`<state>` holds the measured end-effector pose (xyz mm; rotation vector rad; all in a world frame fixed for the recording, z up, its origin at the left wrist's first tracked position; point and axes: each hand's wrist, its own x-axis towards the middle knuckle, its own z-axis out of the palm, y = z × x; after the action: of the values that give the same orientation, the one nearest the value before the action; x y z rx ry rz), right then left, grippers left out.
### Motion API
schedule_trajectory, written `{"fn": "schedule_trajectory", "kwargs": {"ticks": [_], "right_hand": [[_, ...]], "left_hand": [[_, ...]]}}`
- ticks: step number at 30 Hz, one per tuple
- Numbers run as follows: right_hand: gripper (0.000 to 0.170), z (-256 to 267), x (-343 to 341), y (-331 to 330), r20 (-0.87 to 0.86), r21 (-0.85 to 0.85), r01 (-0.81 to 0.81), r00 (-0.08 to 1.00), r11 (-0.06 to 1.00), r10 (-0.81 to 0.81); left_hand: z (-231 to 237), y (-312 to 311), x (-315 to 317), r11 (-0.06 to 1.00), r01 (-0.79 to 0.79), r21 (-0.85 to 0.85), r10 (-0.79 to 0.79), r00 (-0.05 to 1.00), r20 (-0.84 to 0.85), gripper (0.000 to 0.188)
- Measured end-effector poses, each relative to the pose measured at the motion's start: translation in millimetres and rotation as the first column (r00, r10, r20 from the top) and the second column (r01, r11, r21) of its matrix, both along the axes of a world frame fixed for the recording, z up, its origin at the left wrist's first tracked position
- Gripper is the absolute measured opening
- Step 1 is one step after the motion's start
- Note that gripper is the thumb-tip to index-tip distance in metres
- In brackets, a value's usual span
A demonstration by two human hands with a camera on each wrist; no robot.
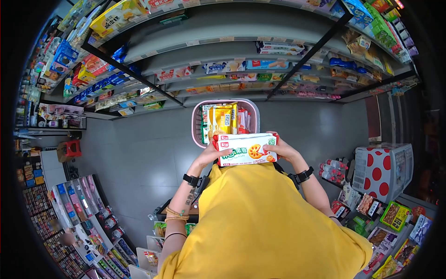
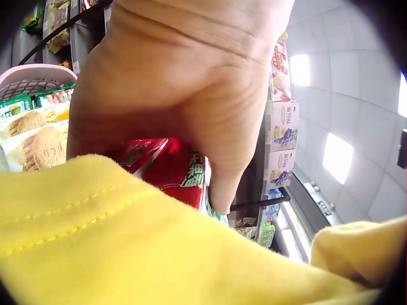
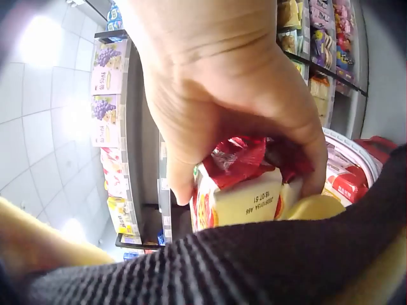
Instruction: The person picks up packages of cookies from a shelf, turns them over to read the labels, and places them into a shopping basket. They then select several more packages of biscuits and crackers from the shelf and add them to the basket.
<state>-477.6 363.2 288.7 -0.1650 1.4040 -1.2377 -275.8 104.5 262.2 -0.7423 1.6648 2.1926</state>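
Both hands hold white and red biscuit packs [image 1: 248, 149] in front of the yellow shirt, with a second pack edge showing behind the front one. My left hand [image 1: 211, 154] grips the left end, its thumb lying across the printed front. At the other end my right hand [image 1: 284, 149] does the same. Red crimped wrapper [image 3: 238, 159] bunches under the right palm in the right wrist view; red wrapping [image 2: 168, 168] also shows below the left palm. Just beyond the packs stands a pink basket [image 1: 197, 123] on the floor, holding yellow biscuit packs [image 1: 220, 118] and red ones [image 1: 244, 121].
Shelves [image 1: 204, 28] of packaged snacks curve across the front, with long bare stretches on the upper boards. To the right are a red-dotted white case [image 1: 378, 172] and bundled bottles [image 1: 332, 171]. A display rack [image 1: 88, 209] stands at lower left, on grey tiled floor [image 1: 139, 144].
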Motion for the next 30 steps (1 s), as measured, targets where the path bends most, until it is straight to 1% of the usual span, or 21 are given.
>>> {"fn": "schedule_trajectory", "kwargs": {"ticks": [1,3,5,9,12,13,16,18,20,21,24,27,30], "right_hand": [[0.074,-7.1,0.8,2.0,0.011,0.016,0.007,1.000,1.000,-0.008],[0.073,-30.4,1.5,11.0,0.025,0.053,0.017,1.000,0.998,-0.019],[0.073,-45.6,2.5,20.0,0.045,0.027,0.028,0.999,0.999,-0.029],[0.072,-30.9,4.0,19.5,0.062,0.012,0.047,0.997,0.999,-0.047],[0.073,-31.5,5.0,21.6,0.038,0.040,0.088,0.995,0.995,-0.089],[0.074,-30.9,4.5,21.8,0.034,0.041,0.086,0.996,0.995,-0.087],[0.076,-22.9,2.6,19.9,0.024,0.069,0.076,0.997,0.995,-0.078],[0.078,-15.9,2.9,16.2,0.021,0.112,0.073,0.997,0.991,-0.076],[0.078,-15.3,4.2,15.5,0.005,0.104,0.053,0.999,0.993,-0.054],[0.078,-15.6,4.4,15.4,-0.003,0.100,0.044,0.999,0.994,-0.044],[0.074,-21.5,4.5,19.4,-0.019,0.019,0.014,1.000,1.000,-0.013],[0.074,-25.8,2.9,20.7,-0.010,-0.033,0.000,1.000,0.999,0.000],[0.074,-25.0,3.6,18.7,-0.009,-0.040,-0.006,1.000,0.999,0.005]], "left_hand": [[-7.6,0.7,0.3,1.000,-0.001,-0.006,0.001,1.000,-0.005,0.071],[-10.6,-0.4,-2.4,0.999,0.036,0.033,-0.037,0.999,0.018,0.072],[-4.7,0.6,-4.0,0.998,0.053,0.044,-0.055,0.998,0.040,0.071],[-0.2,-1.6,-9.7,0.995,0.092,0.043,-0.093,0.996,0.018,0.070],[-2.2,-2.0,-11.2,0.996,0.084,0.012,-0.085,0.996,0.028,0.070],[-3.0,-2.1,-11.2,0.996,0.090,0.016,-0.090,0.996,0.003,0.071],[-3.8,-5.7,-8.0,0.989,-0.025,0.149,0.007,0.993,0.121,0.073],[-16.9,-3.9,-3.2,0.995,-0.052,0.081,0.043,0.994,0.101,0.080],[-26.2,-1.7,1.3,0.994,-0.103,0.044,0.098,0.991,0.092,0.083],[-23.8,-2.3,2.5,0.993,-0.119,0.020,0.116,0.989,0.093,0.085],[-16.6,-1.1,8.4,0.987,-0.158,-0.005,0.159,0.986,0.044,0.089],[-13.1,-2.1,11.8,0.988,-0.157,0.004,0.157,0.988,0.004,0.079],[-6.4,-2.8,15.5,0.987,-0.160,-0.009,0.160,0.987,0.005,0.065]]}}
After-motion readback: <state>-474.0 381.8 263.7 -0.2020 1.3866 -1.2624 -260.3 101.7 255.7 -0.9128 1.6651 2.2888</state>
